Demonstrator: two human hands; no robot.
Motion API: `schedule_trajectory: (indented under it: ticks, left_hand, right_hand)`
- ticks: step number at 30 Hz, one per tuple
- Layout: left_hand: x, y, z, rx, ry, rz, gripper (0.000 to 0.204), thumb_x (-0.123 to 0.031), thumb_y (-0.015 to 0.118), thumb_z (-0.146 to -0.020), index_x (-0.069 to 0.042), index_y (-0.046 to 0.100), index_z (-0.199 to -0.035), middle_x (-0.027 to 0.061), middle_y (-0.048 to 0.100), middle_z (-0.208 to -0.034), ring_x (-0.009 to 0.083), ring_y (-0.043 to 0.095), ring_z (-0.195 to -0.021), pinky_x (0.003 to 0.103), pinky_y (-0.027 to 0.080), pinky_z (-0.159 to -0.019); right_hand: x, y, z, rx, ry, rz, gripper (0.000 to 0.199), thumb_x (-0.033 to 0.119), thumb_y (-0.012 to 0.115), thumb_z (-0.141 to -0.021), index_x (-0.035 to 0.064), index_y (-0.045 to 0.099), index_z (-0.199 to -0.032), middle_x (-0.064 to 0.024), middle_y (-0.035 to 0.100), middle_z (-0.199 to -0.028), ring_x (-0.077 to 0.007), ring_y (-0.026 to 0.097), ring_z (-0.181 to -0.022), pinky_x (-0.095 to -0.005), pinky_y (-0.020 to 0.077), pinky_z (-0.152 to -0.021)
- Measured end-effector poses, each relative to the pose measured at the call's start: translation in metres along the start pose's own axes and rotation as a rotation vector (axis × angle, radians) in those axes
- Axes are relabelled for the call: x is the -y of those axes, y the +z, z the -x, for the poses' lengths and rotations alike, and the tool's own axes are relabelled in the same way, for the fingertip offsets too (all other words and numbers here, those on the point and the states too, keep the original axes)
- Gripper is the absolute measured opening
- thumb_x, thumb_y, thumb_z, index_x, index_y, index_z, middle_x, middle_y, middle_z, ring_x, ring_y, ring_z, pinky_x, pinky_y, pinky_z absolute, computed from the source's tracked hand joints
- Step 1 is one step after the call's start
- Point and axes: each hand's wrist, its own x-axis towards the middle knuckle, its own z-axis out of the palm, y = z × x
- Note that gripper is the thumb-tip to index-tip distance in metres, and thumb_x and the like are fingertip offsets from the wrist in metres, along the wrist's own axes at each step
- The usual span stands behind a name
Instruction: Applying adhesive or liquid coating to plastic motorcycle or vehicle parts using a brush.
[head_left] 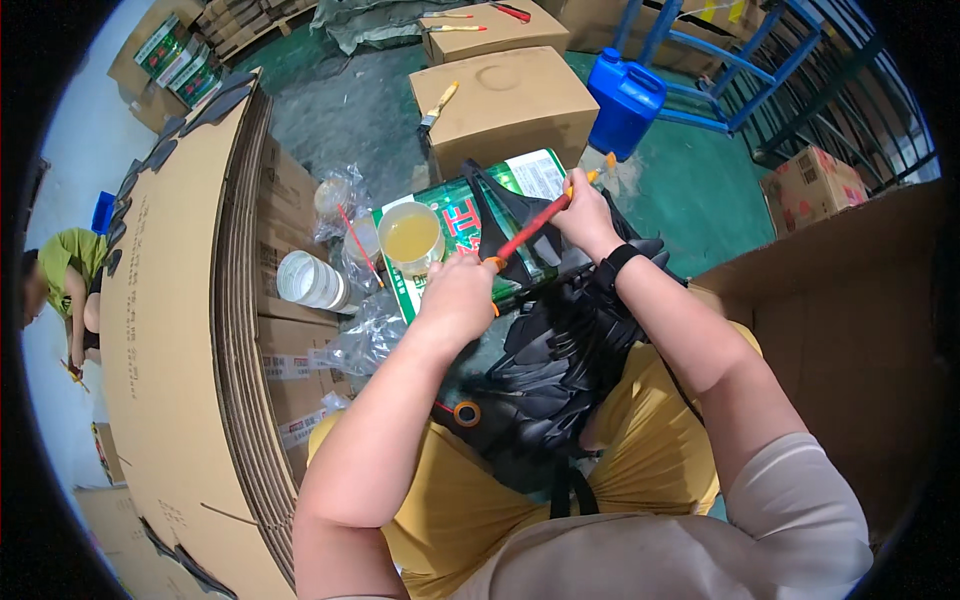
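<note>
A red rod (533, 227) with orange parts at both ends runs slantwise between my hands. My left hand (460, 303) is closed round its near orange end, and a bit of orange shows below the fingers. Around the far end wraps my right hand (588, 215), with an orange tip sticking out beyond it. Beneath the rod, black angular plastic pieces (490, 205) lie on a green and white printed box (540, 168). Just beyond my left hand, a white cup of yellowish liquid (412, 238) stands on that box. A heap of black pieces (550, 350) lies between my knees and the box.
Stacked flat cardboard (170, 330) walls the left; an open carton (840, 300) stands right. Ahead are a brown box (505, 105) with a brush (438, 106) and a blue jerrycan (625, 105). A white tub (312, 282) sits left. Another person (72, 270) works far left.
</note>
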Motion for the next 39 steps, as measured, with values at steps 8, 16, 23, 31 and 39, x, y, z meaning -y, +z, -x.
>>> schedule_trajectory:
  ticks: [8, 16, 23, 31, 39]
  left_hand:
    - [0.005, 0.036, -0.021, 0.086, -0.031, -0.132, 0.033, -0.008, 0.054, -0.076, -0.012, 0.062, -0.107, 0.0125, 0.06, -0.101, 0.0277, 0.054, -0.104, 0.041, 0.041, -0.087]
    - [0.008, 0.028, -0.012, 0.089, -0.025, -0.188, 0.029, -0.01, 0.053, -0.078, -0.011, 0.063, -0.105, 0.0117, 0.06, -0.1, 0.0265, 0.054, -0.103, 0.041, 0.041, -0.086]
    - [-0.038, 0.0, 0.03, 0.198, 0.254, -0.22, 0.016, -0.011, 0.053, -0.077, -0.011, 0.065, -0.088, 0.0078, 0.064, -0.081, 0.0248, 0.061, -0.084, 0.038, 0.043, -0.075]
    - [-0.033, -0.001, 0.056, 0.298, 0.283, -0.139, 0.014, -0.013, 0.056, -0.074, -0.012, 0.066, -0.084, 0.0057, 0.064, -0.078, 0.0229, 0.061, -0.08, 0.035, 0.043, -0.071]
    - [-0.014, -0.008, 0.073, 0.255, 0.227, -0.097, 0.015, -0.014, 0.053, -0.075, -0.011, 0.066, -0.083, 0.0073, 0.065, -0.078, 0.0237, 0.062, -0.081, 0.036, 0.044, -0.072]
  right_hand:
    - [-0.018, -0.01, -0.011, 0.026, -0.207, 0.445, 0.023, 0.015, 0.061, -0.072, 0.0081, 0.051, -0.091, -0.0205, 0.059, -0.076, -0.0401, 0.058, -0.077, -0.0496, 0.0451, -0.069]
    - [0.06, -0.068, -0.049, 0.11, -0.213, -0.554, 0.03, 0.033, 0.054, -0.091, 0.006, 0.054, -0.078, 0.0009, 0.044, -0.053, -0.0084, 0.042, -0.049, -0.0253, 0.0337, -0.046]
    - [0.13, -0.031, -0.022, 0.358, -0.324, -0.547, 0.031, 0.032, 0.051, -0.088, 0.007, 0.07, -0.088, -0.0006, 0.061, -0.067, -0.0072, 0.047, -0.057, -0.0231, 0.0384, -0.053]
    - [0.153, 0.035, -0.01, 0.459, -0.576, -0.28, 0.017, 0.017, 0.063, -0.073, 0.0, 0.064, -0.074, -0.0149, 0.061, -0.065, -0.0273, 0.061, -0.064, -0.0344, 0.0467, -0.062]
    - [0.155, 0.037, -0.015, 0.467, -0.656, -0.206, 0.018, 0.018, 0.063, -0.077, -0.0002, 0.064, -0.078, -0.011, 0.06, -0.065, -0.0211, 0.057, -0.061, -0.0317, 0.0444, -0.058]
